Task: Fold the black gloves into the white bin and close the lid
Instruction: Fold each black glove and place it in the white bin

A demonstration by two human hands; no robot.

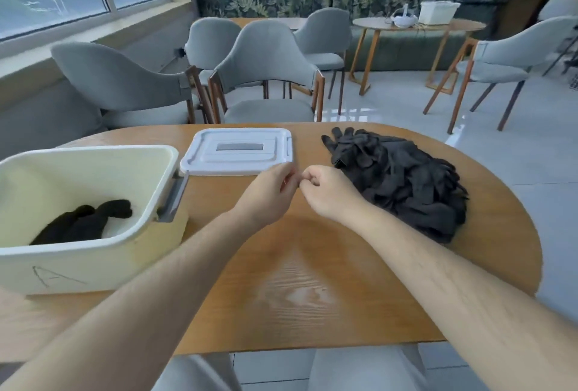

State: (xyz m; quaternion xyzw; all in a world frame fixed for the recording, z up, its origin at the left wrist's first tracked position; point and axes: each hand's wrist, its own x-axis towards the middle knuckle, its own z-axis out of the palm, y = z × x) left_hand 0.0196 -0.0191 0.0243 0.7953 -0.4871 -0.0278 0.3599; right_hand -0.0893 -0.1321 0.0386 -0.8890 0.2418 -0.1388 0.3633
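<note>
Black gloves, loose pile [403,181]: heaped on the right part of the wooden table [312,281], touching nothing else. The heap runs from far-left to near-right, with several fingers sticking out at its far-left end. Unfolded; most of the task judged still to do.

Black gloves, folded [84,221]: a small dark bundle on the floor of the white bin [93,253], lying lengthwise from near-left to far-right.

Right hand [328,190]: just beside the pile's left edge, fingers curled loosely inward, thumb against the forefinger. No glove seen in it. It is the nearer hand to the pile, which lies directly to its right and slightly beyond; the next glove is judged to fall to this hand by a short reach rightward.

Left hand [272,193]: fingertips meet those of the right hand above the table's middle. Fingers drawn together; whether anything small is pinched between the two hands cannot be told.

White bin: open, at the table's left edge, well apart from the pile, with both hands between them. A grey handle [173,196] sits on its right end wall.

Lid [239,151]: white, lying flat on the table behind the hands, just right of the bin's far corner; grey rectangular inset at its centre, no legible text.

Writing: a hand-drawn capital "A" [51,276] on the bin's near wall. No brands readable.

Surroundings: grey chairs [266,68] beyond the table.
</note>
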